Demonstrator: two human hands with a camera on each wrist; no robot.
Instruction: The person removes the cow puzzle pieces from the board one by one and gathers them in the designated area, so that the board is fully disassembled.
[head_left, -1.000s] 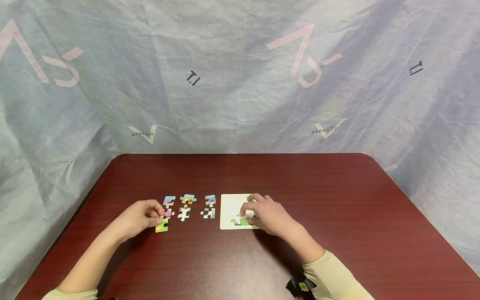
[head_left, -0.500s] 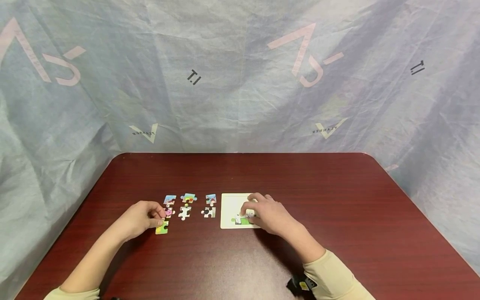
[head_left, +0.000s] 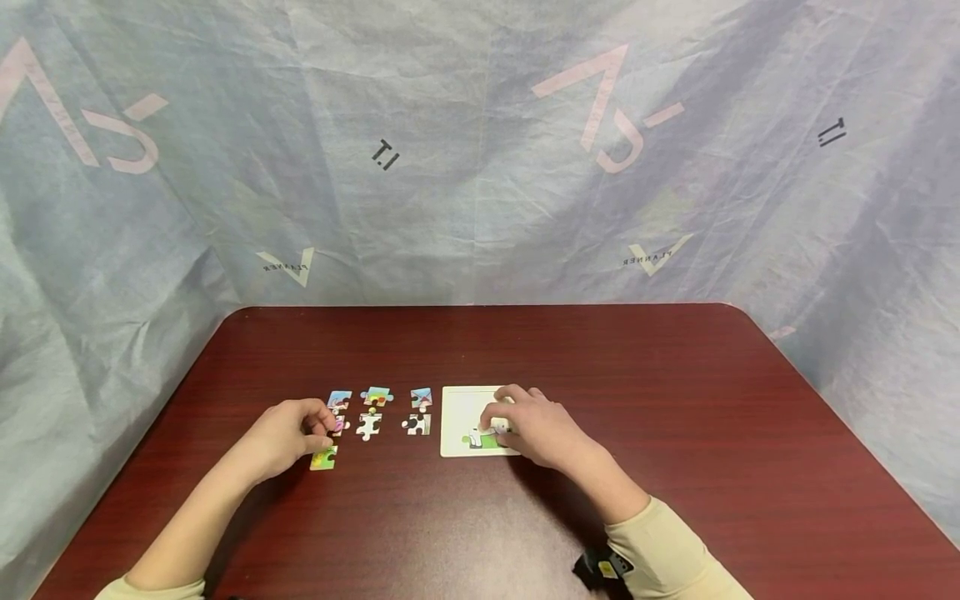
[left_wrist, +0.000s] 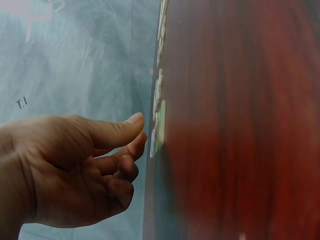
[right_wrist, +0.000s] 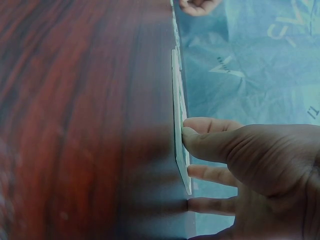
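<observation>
My left hand (head_left: pixel 288 435) hovers at the left column of jigsaw pieces, fingers loosely curled, thumb over a green-and-yellow jigsaw piece (head_left: pixel 323 461). The left wrist view shows no piece held, its thumb (left_wrist: pixel 131 125) just off the flat pieces. A pink jigsaw piece (head_left: pixel 341 425) lies partly under these fingertips. My right hand (head_left: pixel 543 432) rests spread on the cream puzzle tray (head_left: pixel 459 406), which it partly covers. Under its fingertips lies a green-and-white section (head_left: pixel 487 442) along the tray's near side. In the right wrist view its thumb (right_wrist: pixel 200 142) touches the tray's top.
Left of the tray lie several loose pieces: a blue-topped one (head_left: pixel 340 400), a blue-and-green one (head_left: pixel 377 397), a white one (head_left: pixel 368 427), a red-and-blue one (head_left: pixel 421 397) and a black-and-white one (head_left: pixel 417 424). The dark red table (head_left: pixel 465 517) ends at a grey cloth backdrop (head_left: pixel 420 208).
The green-and-yellow jigsaw piece has slid slightly toward the near edge, apart from the pink one. My left fingers have shifted a little right and away from me. The right hand stays put.
</observation>
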